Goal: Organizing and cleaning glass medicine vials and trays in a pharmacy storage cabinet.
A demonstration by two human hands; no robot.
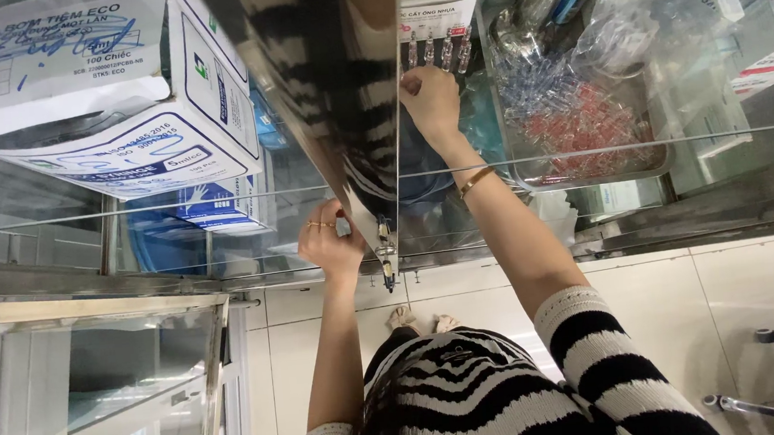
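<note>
The clear tray on the glass shelf holds a heap of small red and clear plastic pieces. Above it lie transparent bags. To the left, two white cartons with blue print are stacked over a blue box; their contents are hidden. The left hand is clenched on the lower edge of the steel cabinet door, just beside its latch. The door is polished and reflects the striped sleeve. The right hand, with a gold bracelet at the wrist, reaches into the cabinet with fingers curled against a row of small vials under a white box. Whether it grasps a vial cannot be told.
</note>
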